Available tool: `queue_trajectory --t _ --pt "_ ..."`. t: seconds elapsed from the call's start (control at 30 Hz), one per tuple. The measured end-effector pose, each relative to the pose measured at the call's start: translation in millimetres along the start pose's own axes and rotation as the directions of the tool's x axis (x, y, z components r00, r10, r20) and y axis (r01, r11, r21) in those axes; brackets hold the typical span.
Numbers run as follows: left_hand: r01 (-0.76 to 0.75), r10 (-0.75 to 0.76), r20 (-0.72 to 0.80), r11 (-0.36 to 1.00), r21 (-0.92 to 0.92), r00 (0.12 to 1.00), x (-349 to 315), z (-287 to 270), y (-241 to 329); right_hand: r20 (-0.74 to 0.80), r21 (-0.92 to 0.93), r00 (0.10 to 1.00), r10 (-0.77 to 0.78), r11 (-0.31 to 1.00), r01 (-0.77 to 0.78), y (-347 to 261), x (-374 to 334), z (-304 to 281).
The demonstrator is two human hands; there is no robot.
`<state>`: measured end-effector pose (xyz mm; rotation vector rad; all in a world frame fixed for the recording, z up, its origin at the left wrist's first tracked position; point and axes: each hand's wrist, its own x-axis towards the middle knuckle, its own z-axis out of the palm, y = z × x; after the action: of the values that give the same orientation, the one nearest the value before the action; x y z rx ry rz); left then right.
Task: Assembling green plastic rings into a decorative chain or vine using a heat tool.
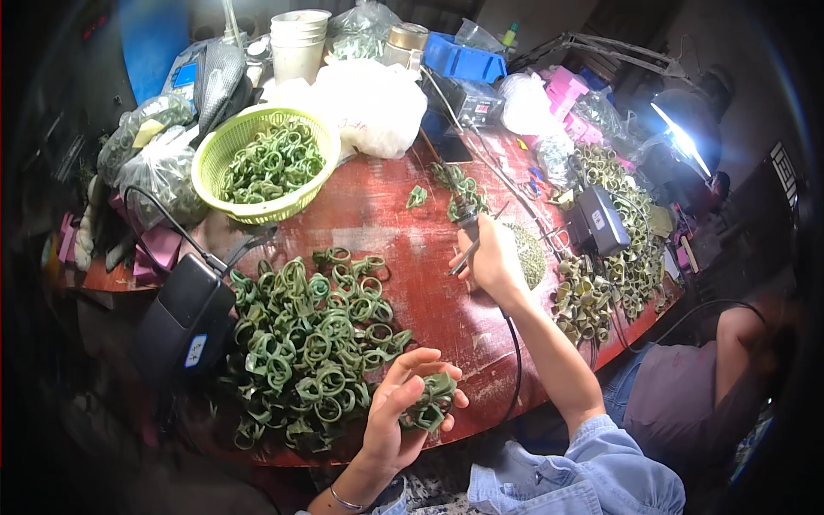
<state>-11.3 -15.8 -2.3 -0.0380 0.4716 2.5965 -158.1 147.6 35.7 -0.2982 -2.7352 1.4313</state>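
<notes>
Table: red top, paint worn, ring-shaped green pieces over much of it.
Big heap: green rings piled loose on the near left, beside the left hand.
Second heap: duller olive rings along the right side of the table, near a seated co-worker.
Basket: yellow-green, slotted wall, tilted toward the near side; a mound of green rings inside, below the rim.
White bag: bulging plastic, just right of the basket; opaque, contents cannot be told.
Clear bag: left of the basket; greenish contents, too blurred to name.
Black box: left, cable attached, at the heap's left edge.
Blue bin: far side of the table; interior mostly hidden.
Cups: white, nested in one upright stack, behind the white bag.
Right hand: closed around a corded, black-handled tool, above the table between the two heaps.
Left hand: fingers curled loosely around a small clump of green rings, held at the near table edge.
Small cluster: a few green rings on the table, just beyond the right hand.
</notes>
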Motion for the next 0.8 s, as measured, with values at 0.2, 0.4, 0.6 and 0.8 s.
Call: queue_trajectory --t 0.2,0.4,0.6,0.8 --pt "-0.025 0.029 0.08 0.999 -0.049 0.996 -2 -6 -3 0.028 -0.157 0.992 -0.127 0.979 0.13 4 -23 0" --pt "-0.041 0.042 0.001 0.983 0.18 0.999 3 -4 -8 0.131 0.028 0.991 -0.008 1.0 0.005 21 -85 -10" --pt "-0.078 0.117 -0.116 0.953 0.294 0.986 4 6 -14 0.02 0.378 1.0 0.012 0.926 -0.019 13 -135 -26" --pt "0.025 0.099 -0.175 0.803 0.595 0.979 7 17 -21 0.023 0.432 0.991 -0.128 0.896 0.106 17 -170 -49"
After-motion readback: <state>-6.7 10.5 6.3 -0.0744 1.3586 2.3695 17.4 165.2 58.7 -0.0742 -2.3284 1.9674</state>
